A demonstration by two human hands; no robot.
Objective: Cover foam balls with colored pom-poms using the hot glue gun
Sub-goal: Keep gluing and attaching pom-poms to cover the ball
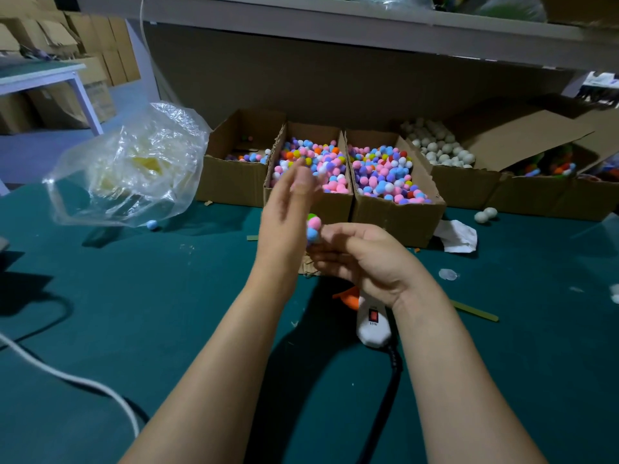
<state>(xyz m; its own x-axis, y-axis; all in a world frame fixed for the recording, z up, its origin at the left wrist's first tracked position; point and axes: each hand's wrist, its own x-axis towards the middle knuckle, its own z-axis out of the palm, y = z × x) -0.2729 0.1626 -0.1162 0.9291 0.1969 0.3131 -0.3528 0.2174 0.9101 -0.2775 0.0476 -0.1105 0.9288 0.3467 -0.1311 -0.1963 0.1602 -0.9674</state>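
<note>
Pinching the part-covered foam ball (313, 231) at its fingertips, the right hand (363, 259) holds it mid-frame; the left hand (289, 209) is raised at 11 o'clock of it, too blurred to tell whether it pinches anything

Risks, as I judge them: soft glue could let its covering slide under finger pressure, and the glue gun (372, 324), lying at 6 o'clock beneath the wrist, could burn a lowered forearm

At 12 o'clock the pom-pom box (338, 205) edge crowds close; bare table (134, 313) opens toward 8 o'clock
</note>
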